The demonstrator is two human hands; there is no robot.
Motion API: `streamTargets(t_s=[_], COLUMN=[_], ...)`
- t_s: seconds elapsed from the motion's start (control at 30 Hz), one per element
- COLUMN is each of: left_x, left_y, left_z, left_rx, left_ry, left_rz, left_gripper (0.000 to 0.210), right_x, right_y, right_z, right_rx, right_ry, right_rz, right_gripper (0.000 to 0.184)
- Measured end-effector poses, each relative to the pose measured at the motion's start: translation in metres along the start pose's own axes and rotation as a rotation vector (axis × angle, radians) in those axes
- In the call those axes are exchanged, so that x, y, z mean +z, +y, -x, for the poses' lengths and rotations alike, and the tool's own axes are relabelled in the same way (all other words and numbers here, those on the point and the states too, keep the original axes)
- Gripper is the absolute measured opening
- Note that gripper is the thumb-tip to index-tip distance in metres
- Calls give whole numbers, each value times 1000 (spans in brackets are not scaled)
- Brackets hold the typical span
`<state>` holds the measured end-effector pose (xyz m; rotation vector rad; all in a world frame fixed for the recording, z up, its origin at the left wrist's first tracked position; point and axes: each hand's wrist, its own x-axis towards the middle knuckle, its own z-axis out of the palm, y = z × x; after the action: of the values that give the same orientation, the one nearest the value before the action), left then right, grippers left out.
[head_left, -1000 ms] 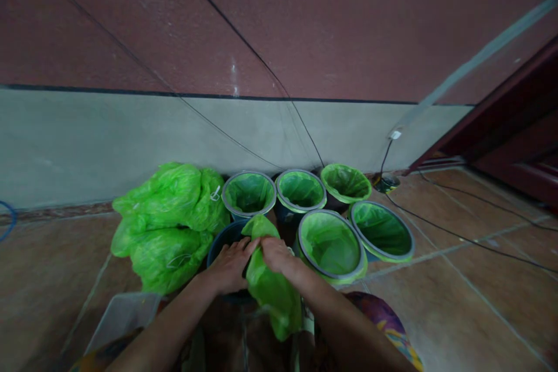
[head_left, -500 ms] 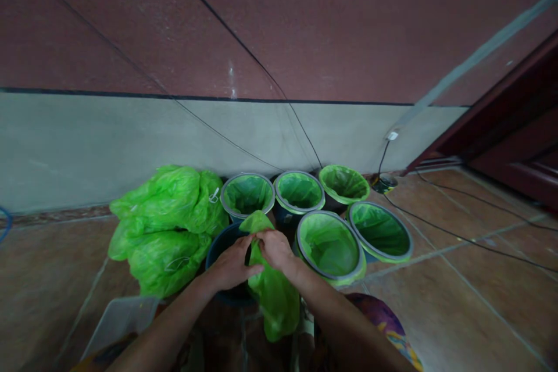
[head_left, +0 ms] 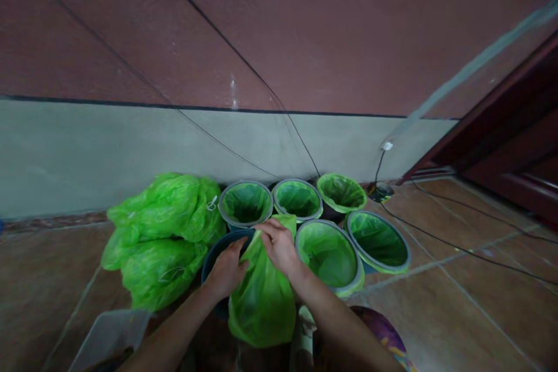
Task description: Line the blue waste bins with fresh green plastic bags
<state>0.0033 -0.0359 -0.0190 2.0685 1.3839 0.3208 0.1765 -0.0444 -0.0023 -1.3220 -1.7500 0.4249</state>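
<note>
A light green plastic bag (head_left: 264,308) hangs spread from my hands, low in front of me. My right hand (head_left: 279,247) is closed on the top of the bag. At the bag's upper left edge my left hand (head_left: 227,267) pinches it, the thumb against the plastic. Directly behind and left of the bag stands a dark blue bin (head_left: 209,261) without a liner, partly hidden by my hands and the bag. Several bins with green liners and grey rims stand about it, among them one lined bin (head_left: 329,256) just right of my right hand.
Tied green bundles (head_left: 170,226) are heaped on the left by the wall (head_left: 87,157). A clear plastic container (head_left: 111,334) lies lower left. Black cables (head_left: 440,232) run across the tiled floor (head_left: 462,325) at right, near a small dark tin (head_left: 381,193) and a door (head_left: 514,168).
The green bag has widened from a narrow bunch to a broad hanging sheet. My hands have moved apart, the left one slightly left and down. The view has tilted a little upward.
</note>
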Motion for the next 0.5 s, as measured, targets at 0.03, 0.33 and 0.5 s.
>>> streamTargets(t_s=[0.03, 0.33, 0.5], left_x=[-1, -48, -81], left_y=[0, 5, 22], left_z=[-1, -1, 14], left_rx=[-3, -111, -122], left_ry=[-11, 220, 403], left_rz=[-9, -292, -318], left_gripper=[50, 39, 46], right_x=[-5, -79, -126], right_y=[-1, -37, -60], right_z=[-1, 9, 28], right_rx=[-8, -54, 43], right_ry=[24, -22, -196], right_rz=[-13, 217, 536], right_gripper=[34, 24, 49])
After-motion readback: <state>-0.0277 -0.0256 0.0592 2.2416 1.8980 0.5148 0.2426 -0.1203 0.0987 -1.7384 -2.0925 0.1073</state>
